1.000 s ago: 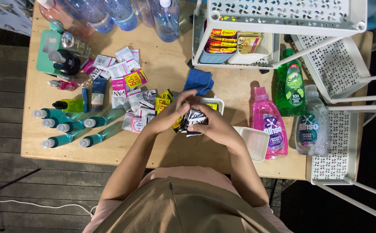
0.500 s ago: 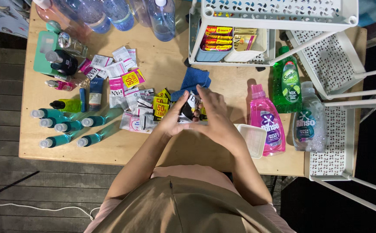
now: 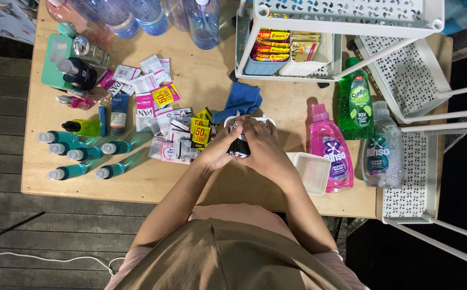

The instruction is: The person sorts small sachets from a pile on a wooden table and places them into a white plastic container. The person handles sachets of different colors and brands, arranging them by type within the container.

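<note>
Centre of the frame, above the wooden table: the person's left hand and right hand meet, fingers of both closed together around a small stack of black-and-white sachets. The stack sits between the two palms, held over a small white tray whose rim shows just beyond the fingertips. A blue cloth lies just above the tray. Left of the hands, a loose heap of sachets spreads over the tabletop; further left, a row of teal bottles lies on its side. Right of the right hand sits an empty white square dish, touching a pink bottle; a green bottle and a clear bottle stand beyond it. Upper right, a white rack shelters two tubs of packets.
</note>
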